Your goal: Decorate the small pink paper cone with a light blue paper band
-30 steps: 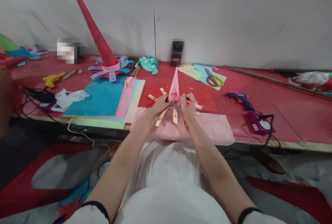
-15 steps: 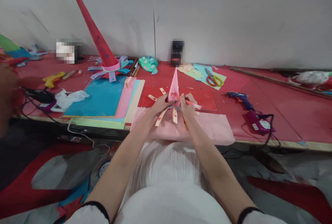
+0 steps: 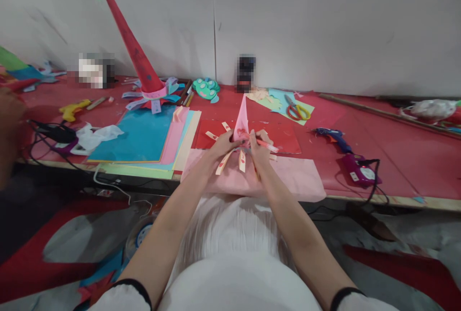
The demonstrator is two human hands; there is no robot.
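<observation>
A pink paper cone with a red heart drawn low on its front stands upright before me. Cream paper strips with small red hearts spread out around its base. My left hand grips the cone's lower left side. A pink-red marker is held in my right hand, its tip end close to the heart and hidden by the fingers. Under the strips lie a shiny red sheet and a folded pale pink cloth.
To the left are a tall red cone hat, stacked coloured paper and a yellow glue gun. Scissors, a blue glue gun and a purple power socket lie right. A person's arm is at the far left edge.
The marker in my right hand has tilted slightly, its back end moving a little left. My left hand keeps its place on the cone.
</observation>
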